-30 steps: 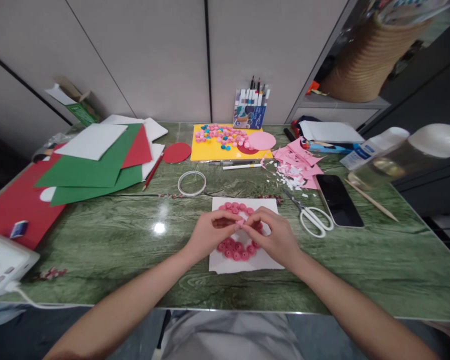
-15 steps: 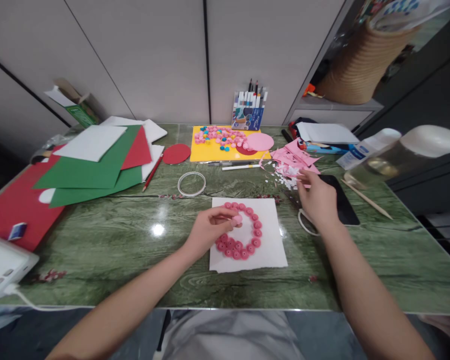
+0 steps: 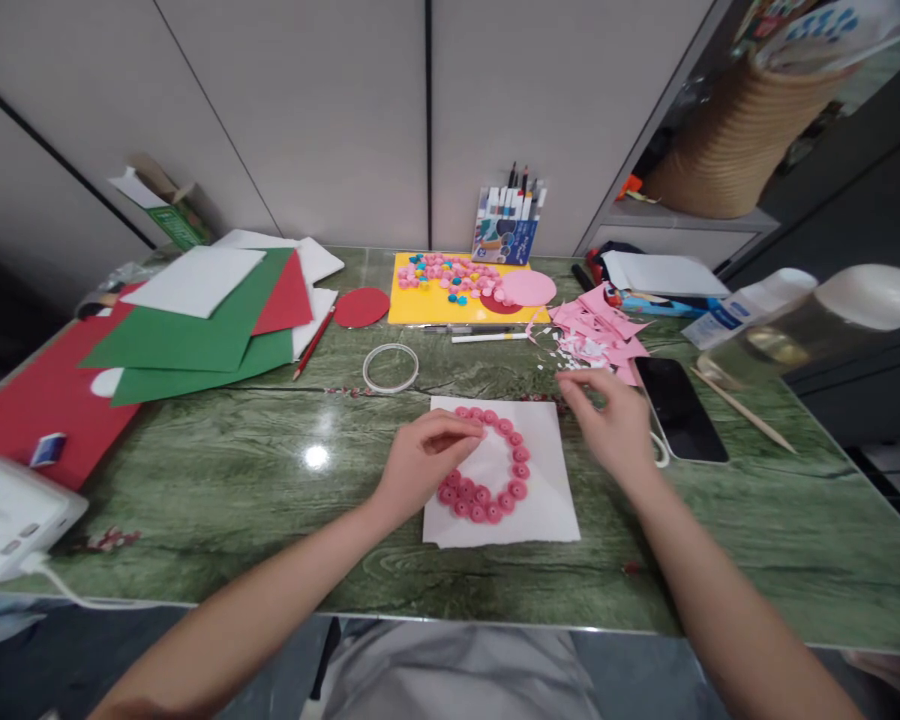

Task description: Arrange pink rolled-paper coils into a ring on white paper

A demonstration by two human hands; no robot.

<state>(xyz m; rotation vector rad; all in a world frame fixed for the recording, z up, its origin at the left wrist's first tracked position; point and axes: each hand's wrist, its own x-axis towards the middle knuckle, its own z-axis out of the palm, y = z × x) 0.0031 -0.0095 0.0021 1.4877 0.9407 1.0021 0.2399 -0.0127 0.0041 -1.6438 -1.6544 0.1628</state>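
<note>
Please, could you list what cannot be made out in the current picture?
Head view: whether the left hand holds anything in its grip; fingers hide it.
Head view: whether the pink rosette ring closes on its left; that hand covers it.
Head view: most of the scissors, behind the right hand.
Head view: white corded device, cut off by left edge.

Illumination: moderate, diffuse; glare consistent with overhead source. Bench [image 3: 270, 530] surface glossy; compact white glare spot left of centre, fainter streak above it. Soft shadow beside right forearm [image 3: 694, 530], toward front edge. Surroundings beyond left and right edges dark. Wide-angle distortion: side edges splayed, bottle [image 3: 769, 345] at right edge stretched. Fine detail soft; lettering illegible.
</note>
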